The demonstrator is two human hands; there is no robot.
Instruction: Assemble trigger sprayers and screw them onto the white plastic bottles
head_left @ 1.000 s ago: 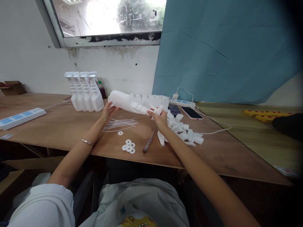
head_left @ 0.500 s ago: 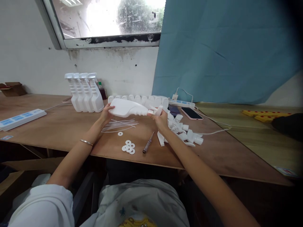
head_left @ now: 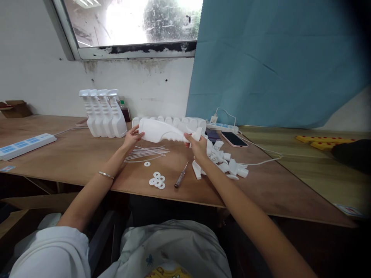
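Observation:
A white spray bottle [head_left: 158,130] lies sideways in the air above the table, its base to the left and its neck to the right. My left hand [head_left: 133,136] grips the base end. At the neck, my right hand [head_left: 197,146] is closed around the white trigger sprayer head [head_left: 197,133], which meets the bottle's neck; the joint is partly hidden by the fingers. Below the bottle lie thin white tubes [head_left: 146,153], several white washers [head_left: 158,180] and a screwdriver [head_left: 181,175]. Loose trigger heads [head_left: 223,159] are piled beside my right wrist.
Several spray bottles with heads [head_left: 106,116] stand at the back left. Behind the held bottle is a row of white bottles [head_left: 185,123]. A phone [head_left: 234,139] and a power strip [head_left: 223,127] lie back right; another power strip [head_left: 27,145] lies far left.
The bottle has shifted slightly right and its base has turned a little. My right fingers have closed further around the sprayer head at the neck.

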